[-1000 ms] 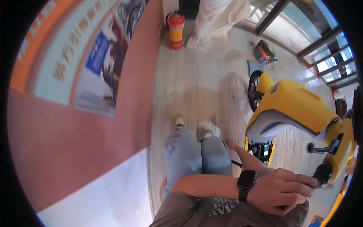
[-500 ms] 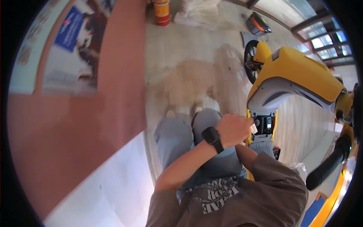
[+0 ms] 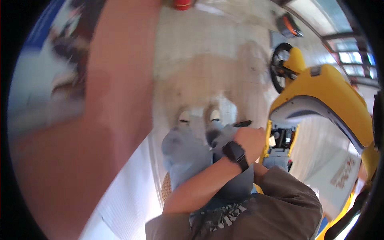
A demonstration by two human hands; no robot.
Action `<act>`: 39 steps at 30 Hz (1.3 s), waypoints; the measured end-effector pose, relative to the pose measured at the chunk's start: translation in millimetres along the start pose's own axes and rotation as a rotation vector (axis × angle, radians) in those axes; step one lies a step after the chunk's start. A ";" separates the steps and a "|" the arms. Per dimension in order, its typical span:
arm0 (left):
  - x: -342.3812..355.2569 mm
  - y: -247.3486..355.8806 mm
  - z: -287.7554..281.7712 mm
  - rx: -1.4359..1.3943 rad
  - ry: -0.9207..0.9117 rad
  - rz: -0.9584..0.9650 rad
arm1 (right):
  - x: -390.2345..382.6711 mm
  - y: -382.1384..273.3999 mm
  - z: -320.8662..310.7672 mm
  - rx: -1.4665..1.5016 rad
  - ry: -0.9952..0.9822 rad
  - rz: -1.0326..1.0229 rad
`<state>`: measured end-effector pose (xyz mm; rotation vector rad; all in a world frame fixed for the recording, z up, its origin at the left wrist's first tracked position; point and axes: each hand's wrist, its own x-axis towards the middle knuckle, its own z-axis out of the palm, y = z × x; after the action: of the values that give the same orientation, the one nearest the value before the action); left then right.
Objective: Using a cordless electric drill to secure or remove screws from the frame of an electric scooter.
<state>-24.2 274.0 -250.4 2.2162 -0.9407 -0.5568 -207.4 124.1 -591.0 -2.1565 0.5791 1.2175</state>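
A yellow electric scooter stands at my right, with an uncovered compartment in its footboard. Black parts and a small whitish piece show inside. My left hand, a black watch on its wrist, reaches across my thighs to the compartment's left edge. Its fingers are curled, and what they hold, if anything, is hidden. My right forearm runs under the left wrist, which covers the right hand. Beyond my left hand a slim black object shows beside my knee; its kind is unclear.
A reddish-brown surface with a poster takes up the left, above a white ribbed panel. A red container and a black-and-orange case stand on the far floor. The scooter's front wheel is ahead right.
The view has shifted, so the scooter sits lower and farther right. My left hand stays by the compartment, its back turned up. The slim black object and more of my shoes have come into sight.
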 end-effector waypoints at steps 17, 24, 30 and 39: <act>-26.0 -12.2 1.5 0.259 -0.232 -0.047 | 44.3 99.9 1.0 -0.340 0.071 -0.160; -51.3 -10.4 -14.9 0.328 0.047 -0.051 | 147.2 30.1 -158.1 0.250 0.743 0.238; -25.0 -39.8 -63.4 0.455 -0.197 -0.451 | 247.0 2.2 -270.0 0.112 1.037 0.137; 28.7 -53.5 -52.8 0.367 -0.394 -0.487 | 336.9 14.6 -364.8 -0.174 1.069 -0.048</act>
<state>51.1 301.9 -255.3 2.7509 -0.7251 -1.1545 171.1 -161.4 -739.2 -2.8513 0.8351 -0.0276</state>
